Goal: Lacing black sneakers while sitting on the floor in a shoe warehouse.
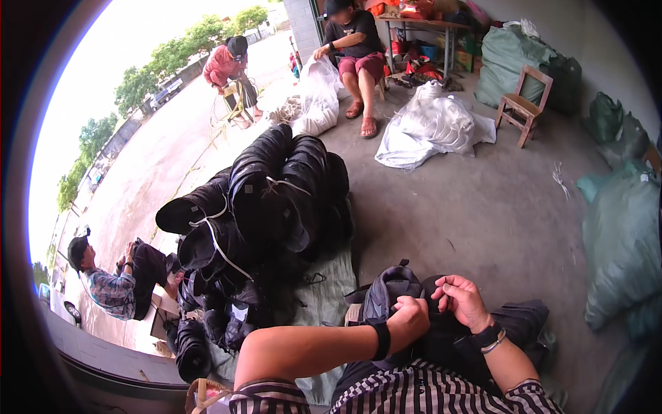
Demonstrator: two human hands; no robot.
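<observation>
My left hand point(408, 316) and my right hand point(463, 298) both grip a dark grey-black fabric bag point(387, 288) held over my lap, fingers closed on its upper edge. A black band circles my left wrist, and a watch and bracelet sit on my right wrist. Just left of the bag, tied bundles of stacked black bags point(276, 186) lie on a grey-green tarp point(324, 293). The lower part of the bag is hidden behind my forearms.
A person point(110, 276) sits at the left holding a black bag. Two more seated people point(355, 41) work at the back beside white sacks point(431, 124). A small wooden stool point(525, 103) and green sacks point(620, 241) stand at the right on the concrete floor.
</observation>
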